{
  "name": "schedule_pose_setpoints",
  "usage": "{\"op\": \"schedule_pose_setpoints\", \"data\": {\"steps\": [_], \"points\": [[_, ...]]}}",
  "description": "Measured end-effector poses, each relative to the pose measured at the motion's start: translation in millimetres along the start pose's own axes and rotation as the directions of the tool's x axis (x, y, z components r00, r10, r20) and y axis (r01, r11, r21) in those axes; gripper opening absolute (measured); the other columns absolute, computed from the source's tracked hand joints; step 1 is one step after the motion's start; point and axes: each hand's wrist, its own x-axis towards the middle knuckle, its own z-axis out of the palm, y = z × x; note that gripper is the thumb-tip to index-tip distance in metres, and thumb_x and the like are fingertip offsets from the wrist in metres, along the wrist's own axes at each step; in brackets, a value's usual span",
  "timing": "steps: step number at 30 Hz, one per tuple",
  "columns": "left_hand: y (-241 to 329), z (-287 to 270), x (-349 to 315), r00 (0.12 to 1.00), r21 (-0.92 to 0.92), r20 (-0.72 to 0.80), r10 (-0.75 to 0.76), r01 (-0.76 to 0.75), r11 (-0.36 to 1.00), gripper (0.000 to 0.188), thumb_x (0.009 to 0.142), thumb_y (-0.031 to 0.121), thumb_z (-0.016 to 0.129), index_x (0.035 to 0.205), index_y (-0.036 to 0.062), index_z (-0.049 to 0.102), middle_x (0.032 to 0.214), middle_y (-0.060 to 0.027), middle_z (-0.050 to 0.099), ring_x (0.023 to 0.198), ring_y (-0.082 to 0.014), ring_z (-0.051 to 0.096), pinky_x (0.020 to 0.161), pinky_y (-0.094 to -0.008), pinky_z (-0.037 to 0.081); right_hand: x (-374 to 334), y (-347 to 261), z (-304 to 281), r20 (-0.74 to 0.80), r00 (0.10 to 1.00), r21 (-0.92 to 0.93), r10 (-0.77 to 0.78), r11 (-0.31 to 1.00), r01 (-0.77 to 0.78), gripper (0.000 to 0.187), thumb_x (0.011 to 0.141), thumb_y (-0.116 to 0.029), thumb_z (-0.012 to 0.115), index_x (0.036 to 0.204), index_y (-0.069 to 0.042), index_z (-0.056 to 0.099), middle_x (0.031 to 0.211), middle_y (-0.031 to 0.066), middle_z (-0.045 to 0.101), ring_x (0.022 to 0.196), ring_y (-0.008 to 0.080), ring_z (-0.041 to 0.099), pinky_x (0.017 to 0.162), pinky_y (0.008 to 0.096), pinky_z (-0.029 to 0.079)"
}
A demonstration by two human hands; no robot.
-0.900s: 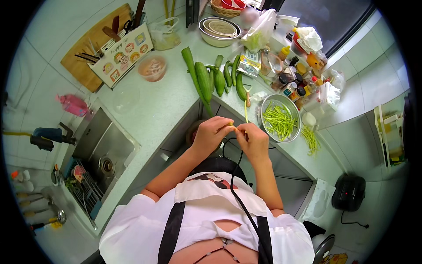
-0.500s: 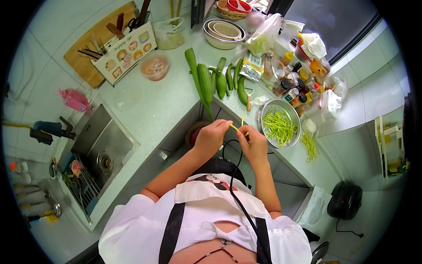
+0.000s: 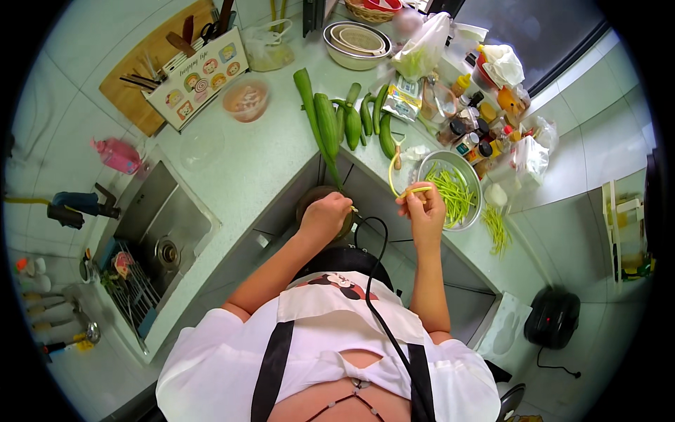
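Observation:
My right hand (image 3: 425, 214) pinches a long, curved yellow-green stalk (image 3: 391, 176) that looks like a garlic scape, beside the rim of a round metal bowl (image 3: 480, 200). Inside the bowl lie many cut green pieces (image 3: 450, 191). My left hand (image 3: 327, 219) is closed farther left, over a round dark container (image 3: 304, 204) below the counter. A small pale stalk end (image 3: 354, 209) sticks out at its fingertips. On the counter to the bowl's right rests a small bunch of similar thin stalks (image 3: 496, 232).
Long green gourds (image 3: 327, 126) and a peeler (image 3: 398, 151) lie along the corner counter. Seasoning bottles (image 3: 467, 144) crowd the right back. At left are a sink (image 3: 169, 225), a pink bottle (image 3: 117, 155) and a knife holder (image 3: 197, 81). A black cord (image 3: 380, 302) hangs before me.
My hands have come apart. The right hand moved right toward the bowl with the long stalk; the left moved slightly left and down with a small end piece.

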Motion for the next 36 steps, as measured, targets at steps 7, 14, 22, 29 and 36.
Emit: {"op": "schedule_pose_setpoints", "data": {"steps": [7,14,22,29,36], "points": [[-9.1,11.7,1.4,0.999,0.038,0.050,0.003,-0.005,0.999,0.015,0.084,0.016,0.064,0.095,0.0069,0.067,0.098,-0.0078,0.064,0.082,-0.0296,0.064,0.072,-0.0379,0.053,-2.7,10.1,-3.8,0.091,0.994,0.105,0.062,0.992,-0.071,0.012,0.086,-0.007,0.058,0.095,-0.001,0.064,0.064,-0.0036,0.049,0.051,0.0040,0.038,0.047,0.0195,0.026],[-6.4,10.7,4.2,0.999,0.021,0.041,-0.011,0.010,1.000,0.017,0.082,0.017,0.066,0.097,0.0092,0.067,0.094,-0.0074,0.065,0.081,-0.0287,0.065,0.071,-0.0364,0.053,-7.8,10.0,-6.2,0.054,0.997,0.052,0.058,0.997,-0.061,0.013,0.085,-0.006,0.061,0.096,-0.001,0.067,0.066,-0.0068,0.048,0.055,0.0013,0.034,0.048,0.0183,0.022],[24.3,-7.2,17.6,0.963,-0.750,0.252,-0.098,0.258,0.609,0.018,0.089,0.011,0.063,0.103,0.0011,0.066,0.085,-0.0022,0.066,0.068,-0.0076,0.058,0.061,-0.0214,0.047,-11.4,10.9,-2.5,0.117,0.991,-0.178,-0.058,0.981,0.078,0.015,0.083,-0.003,0.067,0.097,-0.004,0.071,0.070,-0.0064,0.042,0.060,0.0020,0.036,0.052,0.0193,0.026],[33.6,-7.2,17.3,0.970,-0.793,0.201,-0.137,0.243,0.559,0.018,0.088,0.015,0.064,0.096,0.0003,0.068,0.074,0.0006,0.062,0.060,-0.0041,0.055,0.055,-0.0199,0.045,-12.0,16.1,0.9,0.133,0.978,-0.253,-0.160,0.949,0.189,0.016,0.079,-0.002,0.070,0.095,-0.006,0.073,0.067,-0.0056,0.039,0.058,0.0041,0.035,0.051,0.0211,0.026],[33.9,-6.1,15.2,0.971,-0.832,0.200,-0.132,0.240,0.501,0.015,0.089,0.016,0.063,0.091,0.0014,0.065,0.071,0.0031,0.058,0.058,-0.0030,0.051,0.052,-0.0188,0.042,-13.6,20.4,4.8,0.152,0.968,-0.240,-0.198,0.943,0.230,0.015,0.079,-0.003,0.071,0.094,-0.006,0.072,0.067,-0.0047,0.043,0.059,0.0040,0.037,0.051,0.0206,0.027]]}}
